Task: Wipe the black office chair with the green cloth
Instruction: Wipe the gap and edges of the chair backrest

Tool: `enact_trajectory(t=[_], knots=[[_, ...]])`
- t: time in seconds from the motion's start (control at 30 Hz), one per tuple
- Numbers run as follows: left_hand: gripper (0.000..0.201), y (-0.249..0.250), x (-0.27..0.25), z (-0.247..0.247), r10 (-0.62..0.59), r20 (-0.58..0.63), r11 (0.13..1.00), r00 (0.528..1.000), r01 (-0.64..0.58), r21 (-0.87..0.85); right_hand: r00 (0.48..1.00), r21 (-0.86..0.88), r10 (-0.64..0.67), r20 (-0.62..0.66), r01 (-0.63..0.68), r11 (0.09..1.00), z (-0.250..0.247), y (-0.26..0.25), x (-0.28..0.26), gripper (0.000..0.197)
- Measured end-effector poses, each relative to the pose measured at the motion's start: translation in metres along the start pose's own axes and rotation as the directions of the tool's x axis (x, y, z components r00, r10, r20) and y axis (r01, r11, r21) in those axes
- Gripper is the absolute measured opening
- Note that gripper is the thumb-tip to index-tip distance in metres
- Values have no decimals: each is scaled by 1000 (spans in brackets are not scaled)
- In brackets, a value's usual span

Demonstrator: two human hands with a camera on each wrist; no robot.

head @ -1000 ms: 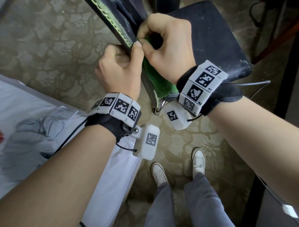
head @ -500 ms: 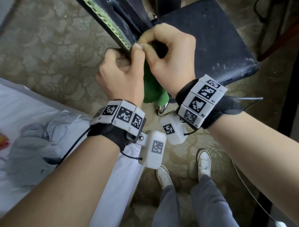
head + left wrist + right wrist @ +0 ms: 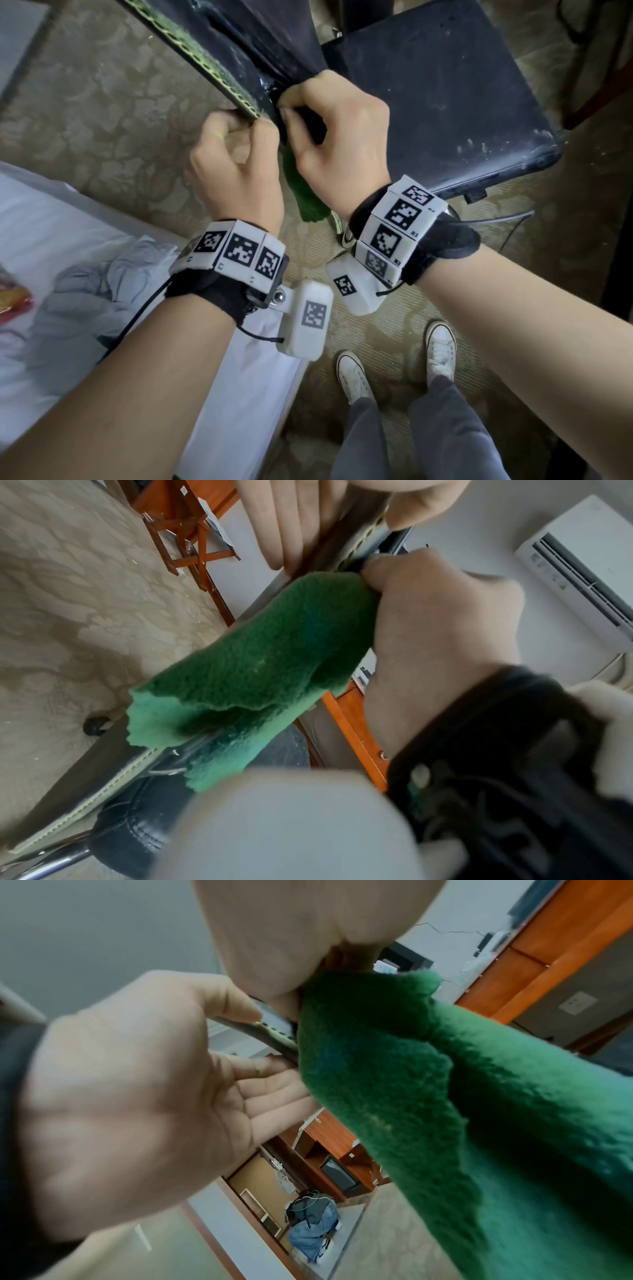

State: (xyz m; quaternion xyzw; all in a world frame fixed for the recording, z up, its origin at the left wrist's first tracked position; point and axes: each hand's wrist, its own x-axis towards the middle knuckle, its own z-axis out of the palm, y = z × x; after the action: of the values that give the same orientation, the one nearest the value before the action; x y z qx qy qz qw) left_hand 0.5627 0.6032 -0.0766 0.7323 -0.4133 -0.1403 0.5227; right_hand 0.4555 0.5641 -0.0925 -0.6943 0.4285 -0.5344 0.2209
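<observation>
Up top centre, your right hand [image 3: 337, 137] pinches the green cloth [image 3: 303, 192] on the black office chair [image 3: 445, 96] edge, mid-wipe; left hand [image 3: 236, 164] clamps the edge. Next, slide along.

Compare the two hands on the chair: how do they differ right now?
The left hand grips the bare backrest edge; the right hand pinches the green cloth onto it. The left hand sits on the carpet side, the right hand on the seat side. Both curl round the same edge.

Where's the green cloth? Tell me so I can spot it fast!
Find the black office chair on the patterned carpet. Both hands meet at its thin stitched edge, and the green cloth hangs down between them, pinched by the right hand. It's the only fuzzy, bright green thing there.
</observation>
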Motion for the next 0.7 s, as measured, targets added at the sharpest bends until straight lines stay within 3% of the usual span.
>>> enact_trajectory(t=[0.1, 0.17, 0.23, 0.33, 0.47, 0.63, 0.7], knots=[[24, -4, 2, -3, -2, 58, 1000, 998, 2, -5, 995, 45, 87, -41, -85, 995, 0, 3, -11, 8], [31, -6, 0, -2, -10, 22, 999, 1000, 11, -38, 987, 65, 161, -25, -159, 985, -1, 9, -20, 8], [23, -6, -2, 0, -13, -7, 999, 1000, 13, -46, 983, 72, 185, 3, -185, 980, -2, 13, -24, 10], [17, -2, -4, 4, -30, -15, 999, 999, 30, -38, 985, 72, 166, 54, -170, 983, -4, 13, -23, 16], [44, 1, -16, 12, -24, 0, 998, 1000, 24, 55, 975, 24, 179, 134, -184, 983, -6, 14, -28, 29], [50, 0, -13, 19, -39, -41, 981, 998, 46, 188, 992, 63, 126, 32, -128, 990, 2, 16, -21, 15], [51, -3, -9, 21, -41, -47, 979, 998, 49, 199, 996, 62, 80, 47, -83, 995, 4, 21, -22, 15]])
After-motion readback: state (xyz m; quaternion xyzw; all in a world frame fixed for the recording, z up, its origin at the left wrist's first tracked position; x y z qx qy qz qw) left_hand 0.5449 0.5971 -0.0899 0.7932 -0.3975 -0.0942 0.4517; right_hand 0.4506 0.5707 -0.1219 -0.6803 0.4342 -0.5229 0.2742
